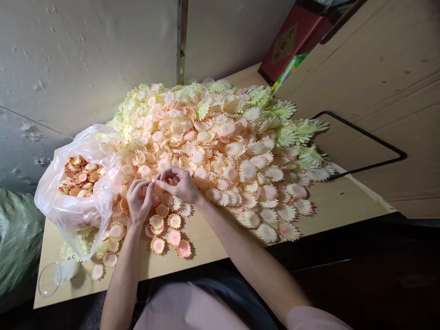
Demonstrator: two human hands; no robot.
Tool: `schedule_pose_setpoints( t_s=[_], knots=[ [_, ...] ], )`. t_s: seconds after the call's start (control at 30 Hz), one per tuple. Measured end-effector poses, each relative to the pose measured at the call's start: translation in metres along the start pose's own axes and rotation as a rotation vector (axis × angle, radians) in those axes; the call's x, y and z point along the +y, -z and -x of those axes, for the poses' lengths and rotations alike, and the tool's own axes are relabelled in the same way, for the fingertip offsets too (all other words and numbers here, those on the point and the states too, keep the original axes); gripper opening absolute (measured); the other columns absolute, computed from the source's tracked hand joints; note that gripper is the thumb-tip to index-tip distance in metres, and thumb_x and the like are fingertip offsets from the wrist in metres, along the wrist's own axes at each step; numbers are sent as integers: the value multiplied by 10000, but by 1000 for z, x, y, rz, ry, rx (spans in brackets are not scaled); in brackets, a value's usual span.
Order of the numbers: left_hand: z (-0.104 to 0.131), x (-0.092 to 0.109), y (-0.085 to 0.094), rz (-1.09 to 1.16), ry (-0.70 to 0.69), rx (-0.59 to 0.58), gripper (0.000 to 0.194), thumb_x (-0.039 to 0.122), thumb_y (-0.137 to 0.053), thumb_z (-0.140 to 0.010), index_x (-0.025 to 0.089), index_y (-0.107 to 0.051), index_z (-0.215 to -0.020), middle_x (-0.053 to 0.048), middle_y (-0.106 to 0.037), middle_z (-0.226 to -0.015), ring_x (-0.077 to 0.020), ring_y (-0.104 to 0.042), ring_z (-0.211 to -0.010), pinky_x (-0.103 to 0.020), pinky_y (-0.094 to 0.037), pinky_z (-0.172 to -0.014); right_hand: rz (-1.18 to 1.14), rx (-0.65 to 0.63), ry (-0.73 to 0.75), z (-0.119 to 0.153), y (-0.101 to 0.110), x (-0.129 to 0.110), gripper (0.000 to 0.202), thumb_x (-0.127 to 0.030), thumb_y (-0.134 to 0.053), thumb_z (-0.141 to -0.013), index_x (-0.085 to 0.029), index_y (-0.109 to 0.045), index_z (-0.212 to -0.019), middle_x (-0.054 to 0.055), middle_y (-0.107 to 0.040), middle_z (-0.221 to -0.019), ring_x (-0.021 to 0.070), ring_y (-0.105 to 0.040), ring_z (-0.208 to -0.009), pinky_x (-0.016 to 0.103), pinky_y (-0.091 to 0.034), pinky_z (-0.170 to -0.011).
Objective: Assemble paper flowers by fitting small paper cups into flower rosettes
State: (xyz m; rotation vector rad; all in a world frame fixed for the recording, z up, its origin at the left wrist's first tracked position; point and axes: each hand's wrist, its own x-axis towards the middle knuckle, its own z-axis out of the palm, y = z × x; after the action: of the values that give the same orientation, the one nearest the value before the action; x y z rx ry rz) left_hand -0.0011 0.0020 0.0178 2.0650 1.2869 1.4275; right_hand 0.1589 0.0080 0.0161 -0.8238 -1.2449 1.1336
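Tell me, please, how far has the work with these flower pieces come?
Probably done: the wide heap of flower pieces, spread open across the table. In hand: the left hand and right hand meet at the fingertips, over something too small to identify. Probably left: the compact red-edged pieces inside the plastic bag. One picture cannot confirm which are finished.

Past the far right part of the flower pile (213, 137) stands a red box (307, 25), tilted in view. Its gold label (284, 44) bears a column of dark Chinese characters; the top one looks like 大, while those below are too small and blurred to read surely. No other lettering can be read.
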Motion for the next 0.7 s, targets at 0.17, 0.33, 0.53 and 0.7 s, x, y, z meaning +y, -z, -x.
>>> schedule_pose_setpoints(
  t_s=[0.17,0.33,0.53,0.7],
  knots=[
    [0,1,1,17,-4,-6,99,249,-626,-863,179,-682,-820,-45,-648,-832,-160,-619,-790,-297,-488,-745,-11,18,8,0,1,5,230,-365,-732,-753,-193,-581,-780,20,-667,-819,112,-567,-656,269,-477,-634],
    [-1,3,0,9,26,38,101,261,-627,-865,179,-686,-858,-43,-647,-849,-152,-612,-797,-288,-488,-751,-50,52,27,-2,2,8,250,-370,-788,-708,-195,-622,-772,24,-685,-789,146,-633,-692,302,-522,-676],
    [1,1,0,20,72,75,143,290,-631,-863,175,-681,-931,-51,-640,-898,-149,-606,-817,-278,-491,-755,32,166,92,-3,12,-22,287,-390,-831,-658,-197,-635,-738,11,-670,-683,151,-628,-612,300,-524,-598],
    [3,-3,0,63,104,87,198,269,-630,-861,174,-646,-1034,-43,-625,-911,-133,-594,-804,-264,-492,-756,277,-390,59,19,25,-68,126,-254,-758,-757,-166,-670,-777,12,-689,-716,123,-611,-622,255,-487,-600]
  ],
)
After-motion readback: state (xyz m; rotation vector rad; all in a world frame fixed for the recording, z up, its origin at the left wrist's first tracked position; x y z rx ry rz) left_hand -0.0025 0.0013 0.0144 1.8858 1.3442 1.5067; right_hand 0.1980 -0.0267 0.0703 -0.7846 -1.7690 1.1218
